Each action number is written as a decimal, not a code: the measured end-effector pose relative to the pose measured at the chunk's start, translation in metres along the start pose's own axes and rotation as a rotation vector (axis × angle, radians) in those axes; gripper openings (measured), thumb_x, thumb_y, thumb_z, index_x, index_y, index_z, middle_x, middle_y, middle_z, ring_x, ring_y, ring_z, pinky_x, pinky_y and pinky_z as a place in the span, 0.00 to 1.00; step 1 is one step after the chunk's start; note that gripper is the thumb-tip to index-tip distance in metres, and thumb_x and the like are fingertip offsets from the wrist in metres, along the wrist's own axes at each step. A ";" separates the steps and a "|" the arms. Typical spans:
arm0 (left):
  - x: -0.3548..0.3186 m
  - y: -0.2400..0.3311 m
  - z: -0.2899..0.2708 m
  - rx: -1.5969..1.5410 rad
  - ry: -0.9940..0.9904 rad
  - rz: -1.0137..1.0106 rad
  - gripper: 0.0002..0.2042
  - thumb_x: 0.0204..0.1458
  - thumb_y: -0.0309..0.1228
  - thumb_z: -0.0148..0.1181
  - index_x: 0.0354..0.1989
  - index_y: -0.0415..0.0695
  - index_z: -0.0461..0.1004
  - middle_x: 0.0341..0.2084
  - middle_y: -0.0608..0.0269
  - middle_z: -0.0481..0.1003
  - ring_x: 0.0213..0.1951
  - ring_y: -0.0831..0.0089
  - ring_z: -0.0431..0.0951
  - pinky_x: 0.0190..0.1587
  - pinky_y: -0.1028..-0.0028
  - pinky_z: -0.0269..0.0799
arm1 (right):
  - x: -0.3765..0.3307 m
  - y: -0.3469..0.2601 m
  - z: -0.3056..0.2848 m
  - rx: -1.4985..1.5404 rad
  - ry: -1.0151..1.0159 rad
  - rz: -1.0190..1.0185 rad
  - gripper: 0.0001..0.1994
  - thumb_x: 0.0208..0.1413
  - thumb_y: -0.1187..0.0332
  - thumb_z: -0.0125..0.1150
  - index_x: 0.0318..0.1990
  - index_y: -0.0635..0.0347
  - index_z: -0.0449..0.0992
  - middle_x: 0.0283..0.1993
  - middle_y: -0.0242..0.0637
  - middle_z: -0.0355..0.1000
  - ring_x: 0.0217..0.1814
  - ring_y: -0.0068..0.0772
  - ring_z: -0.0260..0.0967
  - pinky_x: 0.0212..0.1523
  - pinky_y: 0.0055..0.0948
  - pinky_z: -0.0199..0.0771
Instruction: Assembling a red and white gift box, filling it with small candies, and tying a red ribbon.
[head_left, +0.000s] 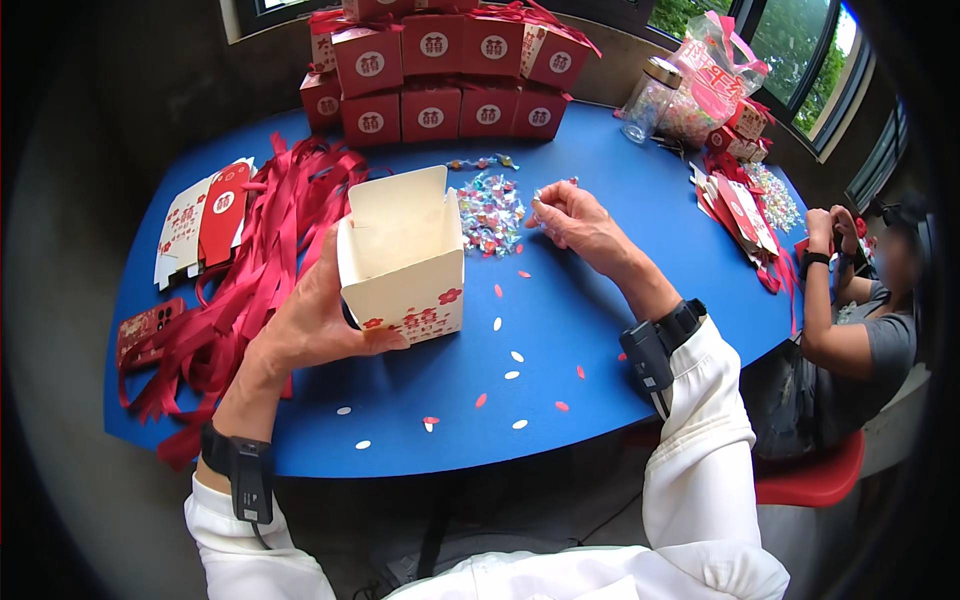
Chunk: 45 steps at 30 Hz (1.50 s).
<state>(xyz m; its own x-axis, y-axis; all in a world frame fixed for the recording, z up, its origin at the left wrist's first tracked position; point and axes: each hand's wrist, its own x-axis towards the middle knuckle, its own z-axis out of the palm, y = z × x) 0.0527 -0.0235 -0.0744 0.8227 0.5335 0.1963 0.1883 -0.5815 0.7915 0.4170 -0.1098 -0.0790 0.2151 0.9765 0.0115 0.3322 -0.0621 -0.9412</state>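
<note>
My left hand (310,320) is wrapped round the side and front of an open cream gift box (405,290) printed with red flowers, its lid flap raised at the back. The part of the box's inside that I can see shows bare walls; its bottom is hidden. To the right of the box lies a pile of shiny wrapped candies (490,218). Just beyond the pile's right edge, my right hand (580,225) is closed in a pinch on a small shiny wrapped candy (538,196), mostly covered by the fingers.
Long red ribbons (290,215) heap at left, near flat folded boxes (205,215) and a phone (150,330). Red boxes (430,110) stack at the back. A glass jar (648,100) and candy bag (705,90) stand back right. A person (865,310) sits at right.
</note>
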 end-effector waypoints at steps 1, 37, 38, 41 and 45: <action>0.000 0.001 0.000 0.011 0.010 0.018 0.60 0.31 0.40 0.83 0.72 0.46 0.44 0.64 0.52 0.62 0.68 0.52 0.61 0.69 0.56 0.56 | 0.000 0.003 0.003 -0.130 0.041 -0.073 0.12 0.64 0.65 0.59 0.46 0.65 0.71 0.39 0.35 0.74 0.41 0.25 0.71 0.44 0.26 0.73; 0.002 0.000 -0.004 0.008 -0.028 -0.088 0.59 0.27 0.35 0.85 0.72 0.46 0.51 0.65 0.56 0.62 0.67 0.59 0.62 0.69 0.59 0.59 | -0.006 0.002 0.014 -0.673 -0.187 -0.420 0.19 0.54 0.78 0.53 0.51 0.47 0.78 0.51 0.40 0.69 0.50 0.40 0.72 0.52 0.35 0.73; 0.003 0.000 -0.003 0.004 -0.029 -0.096 0.59 0.27 0.35 0.85 0.72 0.46 0.51 0.65 0.56 0.62 0.67 0.59 0.62 0.69 0.59 0.59 | -0.007 0.002 0.013 -0.633 -0.171 -0.397 0.17 0.55 0.76 0.55 0.51 0.48 0.78 0.50 0.40 0.69 0.50 0.39 0.72 0.52 0.35 0.73; 0.000 0.001 -0.005 0.019 -0.024 -0.116 0.60 0.27 0.35 0.85 0.72 0.46 0.51 0.65 0.56 0.62 0.67 0.59 0.63 0.69 0.59 0.59 | -0.008 -0.004 0.019 -0.537 -0.143 -0.368 0.13 0.57 0.71 0.59 0.49 0.49 0.79 0.48 0.41 0.70 0.50 0.39 0.72 0.52 0.34 0.72; 0.002 0.001 -0.004 0.042 -0.031 -0.124 0.59 0.27 0.36 0.85 0.72 0.46 0.51 0.65 0.56 0.62 0.66 0.59 0.63 0.68 0.59 0.60 | -0.010 -0.006 0.024 -0.638 -0.151 -0.371 0.11 0.57 0.62 0.65 0.46 0.51 0.79 0.46 0.41 0.70 0.50 0.39 0.71 0.53 0.35 0.72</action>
<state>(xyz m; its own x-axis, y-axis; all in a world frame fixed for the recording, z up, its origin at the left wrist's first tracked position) 0.0525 -0.0208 -0.0706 0.8076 0.5843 0.0803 0.3111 -0.5377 0.7836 0.3912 -0.1147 -0.0816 -0.1275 0.9714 0.2004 0.8358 0.2140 -0.5056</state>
